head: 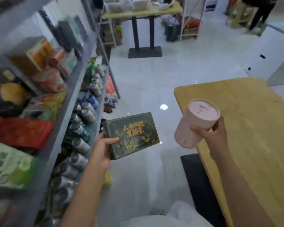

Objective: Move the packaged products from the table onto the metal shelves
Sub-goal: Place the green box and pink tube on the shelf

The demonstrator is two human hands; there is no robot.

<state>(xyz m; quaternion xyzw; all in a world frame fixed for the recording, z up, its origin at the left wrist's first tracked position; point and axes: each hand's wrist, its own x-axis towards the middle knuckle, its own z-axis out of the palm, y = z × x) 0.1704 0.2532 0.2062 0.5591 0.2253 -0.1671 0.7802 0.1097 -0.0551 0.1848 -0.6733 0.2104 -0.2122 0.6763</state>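
Left hand (102, 147) grips a green box (133, 135) beside the metal shelves (69, 95); right hand (213, 136) grips a pink tub (197, 123) (tilted) at the worktop (252, 128) edge.

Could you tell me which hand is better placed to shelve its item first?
Left, probably. The left hand holds the green box close beside the shelves, while the right hand holds the pink tub by the table edge, farther from them.
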